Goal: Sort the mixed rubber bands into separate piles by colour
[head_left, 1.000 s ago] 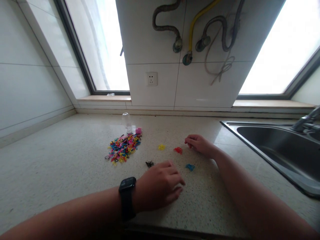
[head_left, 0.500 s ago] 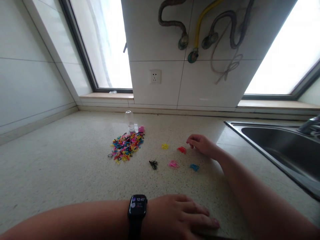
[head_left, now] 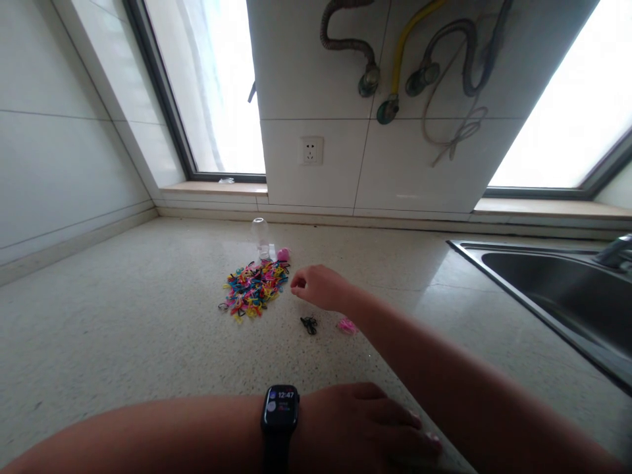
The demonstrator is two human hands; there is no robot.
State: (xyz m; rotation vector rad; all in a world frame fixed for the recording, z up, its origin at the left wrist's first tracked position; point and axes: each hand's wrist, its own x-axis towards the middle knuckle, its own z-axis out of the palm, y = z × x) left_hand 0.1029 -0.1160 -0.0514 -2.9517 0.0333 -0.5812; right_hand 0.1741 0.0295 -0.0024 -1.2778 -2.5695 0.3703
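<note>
A mixed heap of small coloured bands (head_left: 254, 288) lies on the counter, left of centre. Just right of it hovers my right hand (head_left: 318, 286), its thumb and fingertips pressed together; whatever they might hold is too small to name. Beneath that hand and wrist sit a small black bunch of bands (head_left: 309, 324) and a pink bunch (head_left: 347, 325), the pink one partly behind the forearm. My left hand (head_left: 365, 424), with a watch (head_left: 280, 408) on its wrist, rests flat near the front edge, fingers extended, holding nothing.
Behind the heap stand a clear bottle (head_left: 259, 237) and a pink round object (head_left: 283, 254). A steel sink (head_left: 543, 276) is set into the counter (head_left: 148, 342) at right. Hoses (head_left: 402, 49) and a socket (head_left: 312, 150) are on the back wall.
My right hand has swept left from beside the red bunch to the heap's right side. Its hand and forearm now hide the yellow, red and blue bunches. My left hand has hardly moved.
</note>
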